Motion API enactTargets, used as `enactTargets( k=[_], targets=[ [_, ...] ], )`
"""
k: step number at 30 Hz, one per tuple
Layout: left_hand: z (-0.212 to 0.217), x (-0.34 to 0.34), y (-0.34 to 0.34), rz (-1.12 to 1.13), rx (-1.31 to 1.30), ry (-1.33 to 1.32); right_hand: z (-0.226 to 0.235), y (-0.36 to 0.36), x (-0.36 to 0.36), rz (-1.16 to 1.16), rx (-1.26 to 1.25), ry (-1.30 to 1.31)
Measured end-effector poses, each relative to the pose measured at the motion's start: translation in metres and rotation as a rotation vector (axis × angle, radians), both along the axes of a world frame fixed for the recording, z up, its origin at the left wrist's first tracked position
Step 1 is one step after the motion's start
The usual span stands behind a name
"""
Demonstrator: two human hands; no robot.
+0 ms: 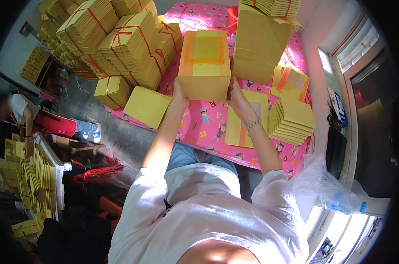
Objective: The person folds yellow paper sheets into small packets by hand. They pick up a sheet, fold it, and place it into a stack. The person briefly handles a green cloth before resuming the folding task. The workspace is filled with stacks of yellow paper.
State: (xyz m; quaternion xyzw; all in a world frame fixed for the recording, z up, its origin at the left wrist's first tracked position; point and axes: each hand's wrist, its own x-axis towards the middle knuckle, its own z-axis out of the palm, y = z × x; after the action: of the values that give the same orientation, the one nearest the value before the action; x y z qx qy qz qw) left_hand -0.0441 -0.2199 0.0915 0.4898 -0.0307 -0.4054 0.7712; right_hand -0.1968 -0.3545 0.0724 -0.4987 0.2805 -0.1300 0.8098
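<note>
1. a pink cloth with little cartoon pictures [208, 123] covers the desk. beside it the floor [116, 141] is grey and bare.
2. a bright window [357, 48] is on the right wall, and a clear plastic bag [327, 185] sits near it.
3. the left hand [180, 94] and the right hand [238, 99] press flat against the two sides of a thick yellow paper stack [204, 64]. the stack is held up over the middle of the desk, and its top sheet has an orange square.
4. tied yellow bundles with red string [120, 44] pile up on the left. a tall yellow stack [258, 44] stands just right of the held one.
5. a fanned pile of yellow sheets [292, 119] lies on the right, and a loose yellow sheet [241, 127] lies under the right wrist.
6. another person [28, 116] sits far left by more yellow paper [32, 176].
</note>
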Motion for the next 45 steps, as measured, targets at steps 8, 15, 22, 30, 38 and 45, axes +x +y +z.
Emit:
enactTargets(
  k=[8,15,22,30,38,45],
  targets=[
    [-0.005,-0.002,0.001,-0.018,0.033,-0.044,0.001,-0.007,0.002,0.069,-0.028,0.109],
    [-0.014,-0.009,0.014,0.020,0.009,-0.013,0.021,0.020,-0.009,0.046,0.016,0.063],
    [-0.023,-0.028,0.031,0.125,0.000,0.045,0.025,0.038,-0.025,0.043,-0.008,0.055],
    [-0.033,-0.036,0.050,0.087,0.096,-0.076,0.024,0.053,-0.035,0.029,0.008,0.049],
    [-0.009,-0.039,0.061,-0.049,0.193,-0.062,0.014,0.052,-0.036,0.001,-0.034,0.044],
    [-0.026,-0.049,0.081,0.015,0.104,-0.049,0.019,0.074,-0.050,0.046,0.064,0.044]
  ],
)
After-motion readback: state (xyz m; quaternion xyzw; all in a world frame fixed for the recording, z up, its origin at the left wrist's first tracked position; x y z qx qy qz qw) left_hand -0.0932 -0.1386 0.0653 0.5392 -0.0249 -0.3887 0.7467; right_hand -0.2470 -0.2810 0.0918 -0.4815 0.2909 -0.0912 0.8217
